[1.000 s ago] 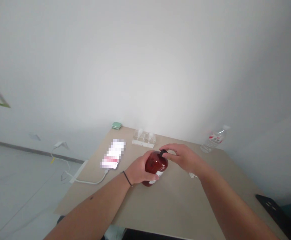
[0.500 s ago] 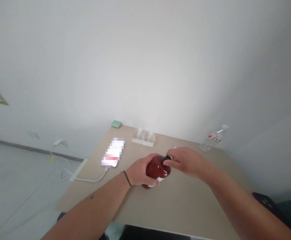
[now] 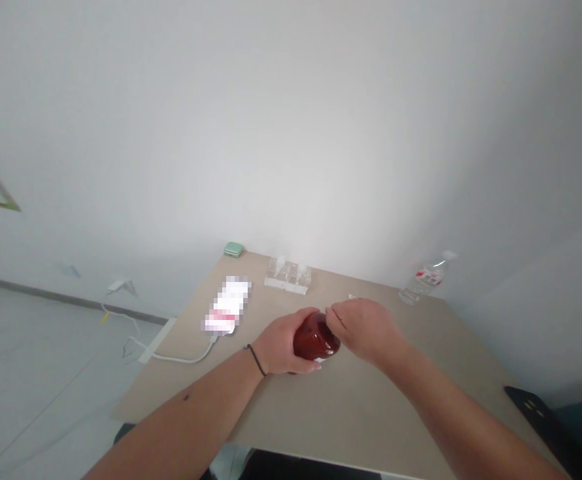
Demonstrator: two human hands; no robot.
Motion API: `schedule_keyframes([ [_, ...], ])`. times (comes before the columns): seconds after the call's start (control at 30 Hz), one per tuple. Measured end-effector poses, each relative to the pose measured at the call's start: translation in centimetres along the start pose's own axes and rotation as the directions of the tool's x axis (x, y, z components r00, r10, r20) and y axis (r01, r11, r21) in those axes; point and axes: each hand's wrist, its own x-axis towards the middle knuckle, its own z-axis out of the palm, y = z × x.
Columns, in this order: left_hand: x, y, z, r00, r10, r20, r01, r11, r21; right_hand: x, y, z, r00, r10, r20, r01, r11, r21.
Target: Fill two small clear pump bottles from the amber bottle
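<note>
A dark red-brown bottle [image 3: 315, 338] with a white label is held tilted above the table, its top leaning to the right. My left hand [image 3: 283, 343] wraps round the bottle's body from the left, thumb along the near side. At the bottle's top, my right hand [image 3: 358, 327] has its fingers curled closed over the black cap, which they hide from view. A strip of the white label shows beside my left thumb.
On the beige table [image 3: 371, 413] lie a phone [image 3: 228, 305] on a white cable [image 3: 185, 361], a green case [image 3: 233, 249] and a clear rack [image 3: 288, 277] holding small tubes. A clear water bottle [image 3: 427, 277] stands back right. A black object [image 3: 531, 403] sits at the right edge. Behind rises a white wall.
My right hand has turned at the bottle's top, its fingers now curled over the black cap that showed before. The bottle tilts slightly more toward me; my left hand keeps its hold.
</note>
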Motion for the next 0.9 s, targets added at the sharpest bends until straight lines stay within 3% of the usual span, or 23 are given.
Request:
schedule_keyframes([
  [0.17,0.1,-0.3,0.2,0.999,-0.024,-0.023,0.022,0.994,-0.110,-0.1,0.9,0.0,1.000,-0.004,-0.002,0.005,0.996,0.090],
  [0.3,0.2,-0.6,0.3,0.995,-0.080,-0.053,0.067,0.976,-0.206,-0.7,2.6,-0.2,0.996,0.032,-0.079,0.000,0.930,0.368],
  [0.43,0.1,-0.4,0.3,0.997,-0.078,-0.030,0.070,0.977,-0.203,-1.1,3.4,-0.5,0.986,-0.146,-0.076,0.162,0.795,0.584],
  [0.53,0.1,-0.2,0.3,0.997,-0.067,-0.024,0.063,0.985,-0.159,-0.9,3.0,-0.7,0.985,-0.169,-0.035,0.165,0.859,0.485],
  [0.63,0.1,0.0,0.2,0.998,-0.059,-0.014,0.057,0.988,-0.145,-0.6,2.5,-0.8,0.997,-0.082,0.000,0.080,0.967,0.240],
  [0.7,0.1,0.0,0.2,0.998,-0.055,-0.014,0.052,0.985,-0.164,-0.5,2.5,-1.0,1.000,-0.005,-0.019,0.008,0.988,0.157],
  [0.8,0.2,0.1,0.2,0.998,-0.064,-0.016,0.060,0.982,-0.177,-0.7,3.2,-1.2,0.998,0.032,-0.060,-0.015,0.962,0.271],
  [0.9,0.2,0.2,0.2,0.998,-0.063,-0.008,0.060,0.981,-0.184,-0.9,4.0,-1.2,0.993,-0.106,-0.050,0.116,0.850,0.514],
])
